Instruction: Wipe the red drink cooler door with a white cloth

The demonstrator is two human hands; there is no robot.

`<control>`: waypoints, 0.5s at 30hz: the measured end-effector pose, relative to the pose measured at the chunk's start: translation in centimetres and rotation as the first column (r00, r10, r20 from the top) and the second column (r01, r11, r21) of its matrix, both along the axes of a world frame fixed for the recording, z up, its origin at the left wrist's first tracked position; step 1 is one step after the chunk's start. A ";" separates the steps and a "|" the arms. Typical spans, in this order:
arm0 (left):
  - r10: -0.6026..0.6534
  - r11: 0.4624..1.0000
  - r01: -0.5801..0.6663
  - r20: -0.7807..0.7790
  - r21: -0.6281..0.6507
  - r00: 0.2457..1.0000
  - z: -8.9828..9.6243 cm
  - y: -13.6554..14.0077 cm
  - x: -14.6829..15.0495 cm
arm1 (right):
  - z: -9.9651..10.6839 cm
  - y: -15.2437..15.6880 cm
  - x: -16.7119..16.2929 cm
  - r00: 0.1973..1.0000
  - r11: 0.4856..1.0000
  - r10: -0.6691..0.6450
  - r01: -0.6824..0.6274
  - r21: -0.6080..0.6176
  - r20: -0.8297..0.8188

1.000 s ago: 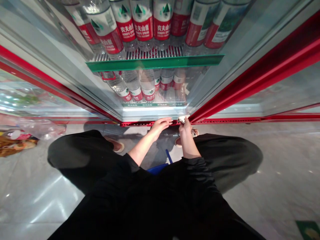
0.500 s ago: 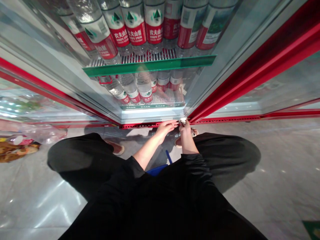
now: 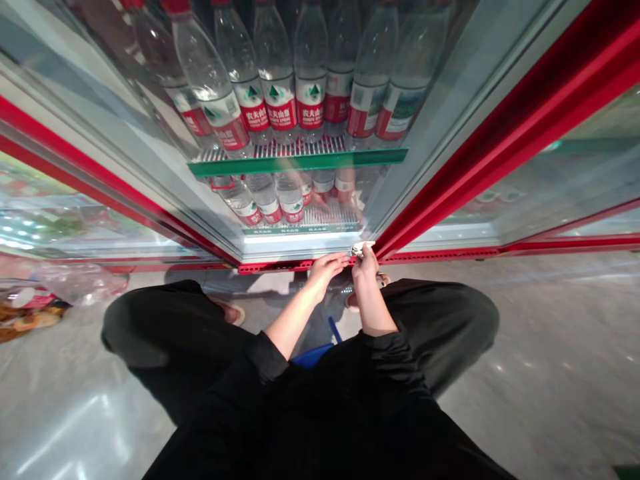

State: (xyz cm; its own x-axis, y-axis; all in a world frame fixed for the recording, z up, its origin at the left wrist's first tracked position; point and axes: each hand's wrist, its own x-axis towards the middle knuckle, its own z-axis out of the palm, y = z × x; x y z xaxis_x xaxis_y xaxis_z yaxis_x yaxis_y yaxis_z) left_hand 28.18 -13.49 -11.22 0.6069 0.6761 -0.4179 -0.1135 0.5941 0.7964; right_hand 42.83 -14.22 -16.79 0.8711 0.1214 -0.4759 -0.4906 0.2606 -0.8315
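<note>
My right hand (image 3: 366,265) is closed around a small white crumpled cloth (image 3: 362,248), which could also be paper. It presses the cloth at the lower right corner of a glass cooler door (image 3: 310,245), just above the red bottom rail (image 3: 280,267). Beside it, my left hand (image 3: 325,272) rests with fingers stretched out toward the right, close to that rail, holding nothing. Behind the glass, water bottles (image 3: 310,100) with red and white labels stand on two shelves, the upper one edged with a green strip (image 3: 300,161).
Red door frames (image 3: 500,140) rise on both sides. Something blue (image 3: 314,356) lies beneath me between my knees. On the floor at the left are a clear plastic bag or wrapping (image 3: 83,283) and a brown-orange item (image 3: 30,323). Grey tiles (image 3: 550,373) extend to the right.
My view has tilted up, so more of the upper bottles shows. My right hand and the white cloth have shifted slightly left along the door's bottom edge. The left hand stays beside them.
</note>
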 end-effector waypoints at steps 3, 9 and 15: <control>0.020 0.999 -0.021 0.016 0.042 1.000 1.4 0.8 0.0 | 1.7 0.5 0.0 0.996 0.999 -0.022 0.019 0.039 0.087; 0.052 0.988 -0.061 0.065 0.143 0.997 3.9 1.3 -0.2 | 3.3 0.4 -0.6 0.989 0.997 -0.069 0.064 0.045 0.132; 0.064 0.956 -0.082 0.073 0.281 0.995 7.6 1.1 -0.3 | 6.8 -0.4 -1.0 0.985 0.993 0.034 -0.052 0.102 0.168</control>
State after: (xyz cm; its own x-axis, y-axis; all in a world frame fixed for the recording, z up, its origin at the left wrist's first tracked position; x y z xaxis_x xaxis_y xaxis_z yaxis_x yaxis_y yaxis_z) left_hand 27.86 -12.37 -3.62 0.5703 0.8047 -0.1652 -0.2032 0.3330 0.9208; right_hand 41.87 -14.62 -10.00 0.9297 0.2020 -0.3079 -0.3609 0.3330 -0.8711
